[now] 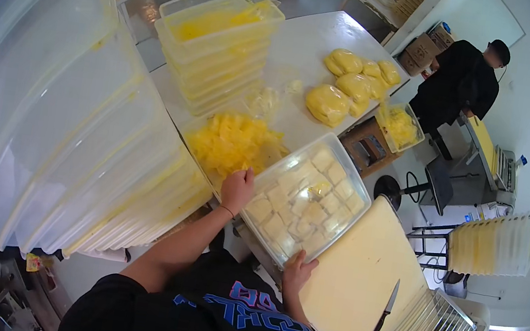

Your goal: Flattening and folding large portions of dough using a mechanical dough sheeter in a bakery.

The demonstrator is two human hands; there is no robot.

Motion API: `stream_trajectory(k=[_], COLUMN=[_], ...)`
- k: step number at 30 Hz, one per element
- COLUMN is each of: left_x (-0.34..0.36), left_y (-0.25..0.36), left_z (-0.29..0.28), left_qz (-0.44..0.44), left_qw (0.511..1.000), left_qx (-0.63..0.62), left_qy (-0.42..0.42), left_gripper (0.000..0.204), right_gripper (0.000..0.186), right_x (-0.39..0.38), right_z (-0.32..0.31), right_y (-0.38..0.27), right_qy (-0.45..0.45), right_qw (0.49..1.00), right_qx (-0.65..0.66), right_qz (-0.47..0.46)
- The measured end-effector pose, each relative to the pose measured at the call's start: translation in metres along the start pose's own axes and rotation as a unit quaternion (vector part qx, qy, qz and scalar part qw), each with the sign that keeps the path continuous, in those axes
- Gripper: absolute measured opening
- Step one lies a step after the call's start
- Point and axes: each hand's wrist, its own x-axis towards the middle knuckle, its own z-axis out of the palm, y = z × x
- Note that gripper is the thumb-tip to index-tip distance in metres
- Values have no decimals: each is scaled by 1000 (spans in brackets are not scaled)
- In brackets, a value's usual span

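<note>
A clear plastic tub point(358, 187) sits tilted in front of me, with several pale, squarish blocks point(328, 205) packed inside. My left hand point(236, 190) is closed at the tub's left edge; its fingertips are partly hidden. Right beside that hand lies a heap of loose, bright yellow pieces point(231, 140) on the white table. My right hand point(297, 273) grips the tub's near rim, its thumb over the edge and its other fingers mostly hidden. A knife point(387, 310) with a black handle rests on the cream-coloured board point(347, 282) to the right.
Nested clear tubs point(82, 119) tower close on my left. More stacked tubs point(218, 44) stand on the white table point(302, 42), near several yellow-filled bags point(328, 103). A yellow-filled bin point(400, 127) stands beyond the tub. At far right, a person point(459, 84) in black works at another bench.
</note>
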Motion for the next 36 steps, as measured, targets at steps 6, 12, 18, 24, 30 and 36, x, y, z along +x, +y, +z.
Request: stream_trajectory(k=[6, 12, 18, 24, 30, 36], left_x=[-2, 0, 6, 12, 14, 12], left_y=[-8, -12, -5, -23, -20, -6], left_z=[3, 3, 2, 12, 6, 1], left_qz=[13, 37, 55, 93, 64, 58], left_qw=[1000, 999, 998, 995, 998, 996], left_qx=[-5, -16, -15, -25, 2, 63], left_qy=[2, 3, -34, -6, -24, -19], left_gripper=[53, 50, 50, 50, 52, 51], right_gripper=[46, 42, 39, 42, 42, 42], right_x=[-5, 3, 10, 8, 7, 27], right_z=[1, 15, 15, 16, 13, 5], right_y=[5, 25, 24, 27, 28, 49], right_qy=[19, 56, 75, 34, 16, -29], right_qw=[1000, 994, 989, 981, 976, 976], right_qx=[1, 59, 122, 192, 218, 181], right_qz=[-12, -67, -39, 17, -17, -118])
